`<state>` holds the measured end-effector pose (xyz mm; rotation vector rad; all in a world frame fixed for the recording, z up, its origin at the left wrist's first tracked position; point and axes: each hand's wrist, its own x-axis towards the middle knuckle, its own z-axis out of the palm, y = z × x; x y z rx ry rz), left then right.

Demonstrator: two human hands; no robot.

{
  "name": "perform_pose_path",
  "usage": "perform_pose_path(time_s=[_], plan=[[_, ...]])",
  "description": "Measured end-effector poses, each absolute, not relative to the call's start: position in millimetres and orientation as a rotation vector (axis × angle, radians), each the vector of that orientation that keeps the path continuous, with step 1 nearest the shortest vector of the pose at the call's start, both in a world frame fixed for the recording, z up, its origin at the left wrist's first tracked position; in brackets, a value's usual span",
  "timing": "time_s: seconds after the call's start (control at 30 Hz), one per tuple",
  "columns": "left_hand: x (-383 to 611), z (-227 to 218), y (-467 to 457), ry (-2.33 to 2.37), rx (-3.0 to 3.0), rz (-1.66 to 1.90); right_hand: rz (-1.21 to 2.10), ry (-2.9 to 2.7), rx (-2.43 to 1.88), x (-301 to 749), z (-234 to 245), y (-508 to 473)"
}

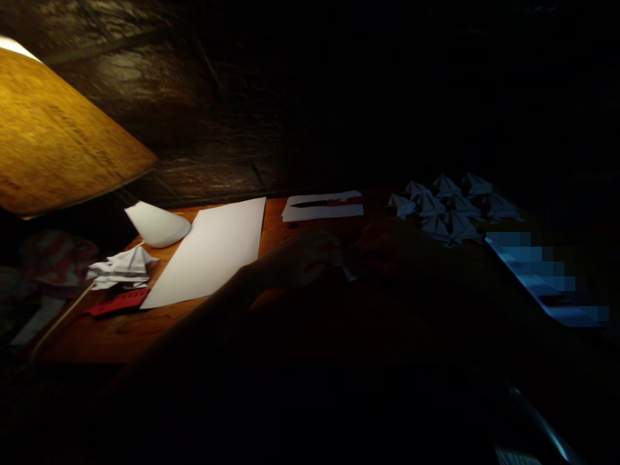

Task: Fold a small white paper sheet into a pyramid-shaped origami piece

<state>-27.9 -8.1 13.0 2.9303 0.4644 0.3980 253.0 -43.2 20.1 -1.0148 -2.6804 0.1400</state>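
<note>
The scene is very dark. My left hand (305, 257) and my right hand (387, 248) meet over the middle of a wooden table (111, 332), fingers curled together around a small pale piece of paper (349, 271) that barely shows between them. A blank white sheet (210, 252) lies just left of my left hand. Several folded white paper shapes (448, 206) are grouped behind my right hand.
A lit lampshade (53, 142) fills the upper left. Under it lie a white paper cone (157, 225), a folded paper piece (121, 268) and a red strip (116, 302). A knife with a red handle (327, 203) rests on white paper at the back. A blurred lit screen (542, 278) sits right.
</note>
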Motion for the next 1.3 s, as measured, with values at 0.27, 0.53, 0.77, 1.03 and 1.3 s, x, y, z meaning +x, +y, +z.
perform_pose_path(time_s=[0.27,0.53,0.77,1.03,1.3], plan=[[-25,12,-8,0.483,2.93,0.325,-0.003,-2.812,-1.048,244,24,-46],[-15,6,-5,0.565,2.915,0.448,-0.031,-2.728,-1.07,245,19,-45],[-19,10,-7,0.499,2.893,0.407,-0.057,-2.644,-1.08,249,19,-44],[-17,11,-18,0.434,2.782,0.438,-0.022,-2.669,-1.086,251,15,-40],[-18,14,-14,0.388,2.714,0.388,0.088,-2.698,-1.036,251,12,-37]])
